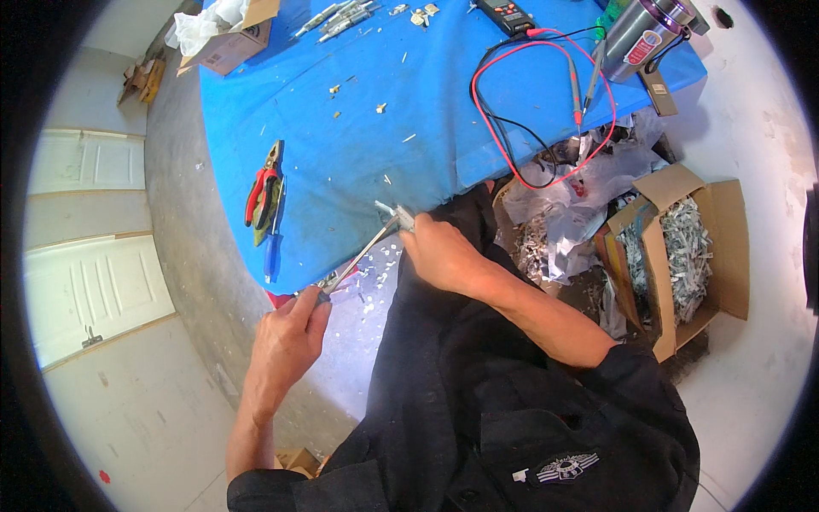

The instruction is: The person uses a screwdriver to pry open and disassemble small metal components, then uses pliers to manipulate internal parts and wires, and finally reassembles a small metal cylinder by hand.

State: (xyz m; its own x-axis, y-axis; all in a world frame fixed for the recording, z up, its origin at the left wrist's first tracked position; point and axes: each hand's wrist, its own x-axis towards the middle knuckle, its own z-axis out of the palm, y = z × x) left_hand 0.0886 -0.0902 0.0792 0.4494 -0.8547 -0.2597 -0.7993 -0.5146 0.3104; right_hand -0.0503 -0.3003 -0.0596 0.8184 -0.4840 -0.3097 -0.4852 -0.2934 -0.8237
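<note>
My left hand (286,337) grips the handle end of a thin metal tool (363,253), a long shaft that slants up to the right. Its tip meets a small grey metal part (401,217) that my right hand (439,252) holds at the near edge of the blue-covered table (358,128). Both hands hover over my lap, where white chips lie scattered. Red-handled pliers (263,192) and a blue-handled tool (272,247) rest on the blue cloth to the left of my hands.
A multimeter (505,14) with red and black leads (546,119) lies at the far side, beside a steel cylinder (644,34). An open cardboard box (682,247) of metal scraps stands on the floor at right. Another cardboard box (230,38) sits far left.
</note>
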